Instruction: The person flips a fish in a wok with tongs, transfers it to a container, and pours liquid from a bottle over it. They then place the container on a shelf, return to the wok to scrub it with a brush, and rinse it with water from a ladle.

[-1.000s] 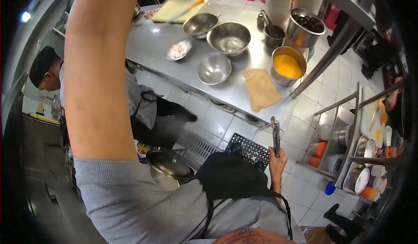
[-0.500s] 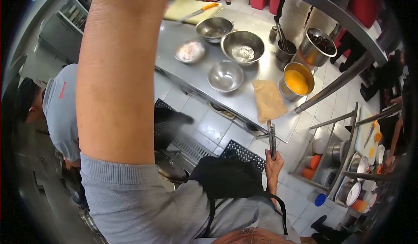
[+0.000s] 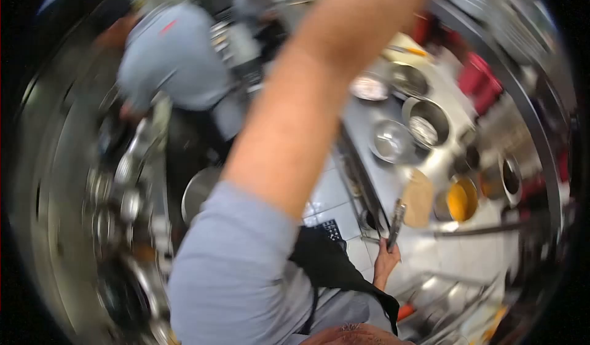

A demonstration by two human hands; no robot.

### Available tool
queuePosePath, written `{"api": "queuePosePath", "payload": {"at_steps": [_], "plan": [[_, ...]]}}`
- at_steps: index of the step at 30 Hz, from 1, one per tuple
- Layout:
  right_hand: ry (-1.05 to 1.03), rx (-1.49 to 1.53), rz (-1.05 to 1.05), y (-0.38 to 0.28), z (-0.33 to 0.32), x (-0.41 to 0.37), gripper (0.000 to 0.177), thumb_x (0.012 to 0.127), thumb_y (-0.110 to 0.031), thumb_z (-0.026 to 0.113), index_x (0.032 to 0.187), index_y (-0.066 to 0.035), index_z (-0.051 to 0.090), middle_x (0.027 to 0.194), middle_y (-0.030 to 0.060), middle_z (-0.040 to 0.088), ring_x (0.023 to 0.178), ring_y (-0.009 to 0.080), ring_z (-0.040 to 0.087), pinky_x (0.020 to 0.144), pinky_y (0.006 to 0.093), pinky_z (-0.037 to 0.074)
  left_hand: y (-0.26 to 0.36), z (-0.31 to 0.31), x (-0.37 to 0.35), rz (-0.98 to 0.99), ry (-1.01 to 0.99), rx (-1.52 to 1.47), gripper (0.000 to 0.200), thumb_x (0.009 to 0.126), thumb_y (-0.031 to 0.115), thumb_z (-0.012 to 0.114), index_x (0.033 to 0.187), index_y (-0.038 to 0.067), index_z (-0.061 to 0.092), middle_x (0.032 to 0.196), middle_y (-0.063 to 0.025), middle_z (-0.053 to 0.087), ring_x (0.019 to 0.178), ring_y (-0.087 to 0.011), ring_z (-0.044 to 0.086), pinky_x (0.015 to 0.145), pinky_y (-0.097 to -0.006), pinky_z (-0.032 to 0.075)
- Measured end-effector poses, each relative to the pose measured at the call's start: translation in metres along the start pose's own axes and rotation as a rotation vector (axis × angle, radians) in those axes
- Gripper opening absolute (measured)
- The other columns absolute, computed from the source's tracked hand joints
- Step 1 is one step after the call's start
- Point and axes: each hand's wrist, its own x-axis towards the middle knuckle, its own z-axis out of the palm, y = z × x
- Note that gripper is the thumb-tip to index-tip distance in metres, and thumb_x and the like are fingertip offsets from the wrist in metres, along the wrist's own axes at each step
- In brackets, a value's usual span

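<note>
My right hand (image 3: 386,259) is closed round a pair of metal tongs (image 3: 396,225), low beside the steel counter's edge. The tongs point up toward a tan cloth (image 3: 418,198) on the counter (image 3: 376,171). My left arm crosses the view, raised close to the camera, and its hand is out of frame. Beyond the cloth are an empty-looking steel bowl (image 3: 392,141), a larger bowl with white content (image 3: 424,130), another bowl (image 3: 410,79), a dish of pale pink food (image 3: 369,87) and a pot of orange liquid (image 3: 461,200). Motion blurs everything.
A co-worker in a grey shirt (image 3: 178,56) bends over the cooking side at the left, near several pans (image 3: 130,205). Another person (image 3: 255,3) stands farther back. An orange-handled knife (image 3: 407,50) lies at the counter's far end. Red bins (image 3: 479,83) stand behind.
The view has swung left, so the counter and bowls appear farther right and more of the co-worker shows. My left arm now slants to the upper right. The tongs stay in my right hand.
</note>
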Motion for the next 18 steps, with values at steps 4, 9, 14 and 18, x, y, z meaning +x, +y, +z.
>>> {"api": "queuePosePath", "payload": {"at_steps": [4,9,14,18], "plan": [[-0.313,0.015,-0.017,-0.007,-0.009,0.022,0.016,0.091,-0.013,0.071,0.088,0.002,0.066,0.077,0.0012,0.061,0.071,0.0100,0.051,0.065,0.0270,0.044,0.017,-0.061,-0.102,-0.421,-0.022,-0.486,0.049,0.082,0.052,0.060,0.078,0.004,0.071,0.077,-0.0128,0.070,0.069,-0.0274,0.069,0.065,-0.0428,0.056],[-0.676,-0.240,-0.122,0.007,-0.015,0.058,0.025,0.096,-0.022,0.065,0.089,0.001,0.064,0.071,-0.0002,0.054,0.066,0.0096,0.046,0.059,0.0285,0.040,0.075,-0.167,-0.309,-1.169,0.068,-1.406,0.022,0.088,0.015,0.059,0.095,-0.004,0.067,0.084,-0.0149,0.071,0.074,-0.0273,0.072,0.061,-0.0391,0.059],[-0.985,-0.123,-0.177,0.060,0.038,0.090,0.048,0.105,-0.042,0.044,0.098,0.001,0.063,0.087,0.0027,0.055,0.081,0.0130,0.048,0.069,0.0282,0.041,0.212,-0.314,-0.473,-1.722,0.272,-1.288,0.022,0.087,0.001,0.057,0.106,-0.009,0.062,0.088,-0.0159,0.070,0.069,-0.0256,0.070,0.057,-0.0382,0.061],[-1.351,-0.215,-0.524,-0.003,0.099,0.051,0.043,0.106,-0.036,0.044,0.105,0.002,0.062,0.092,0.0013,0.058,0.084,0.0111,0.051,0.074,0.0255,0.042,0.316,-0.445,-0.528,-2.015,0.440,-0.900,0.025,0.090,0.005,0.056,0.112,-0.007,0.061,0.090,-0.0116,0.068,0.073,-0.0204,0.069,0.057,-0.0345,0.060]]}}
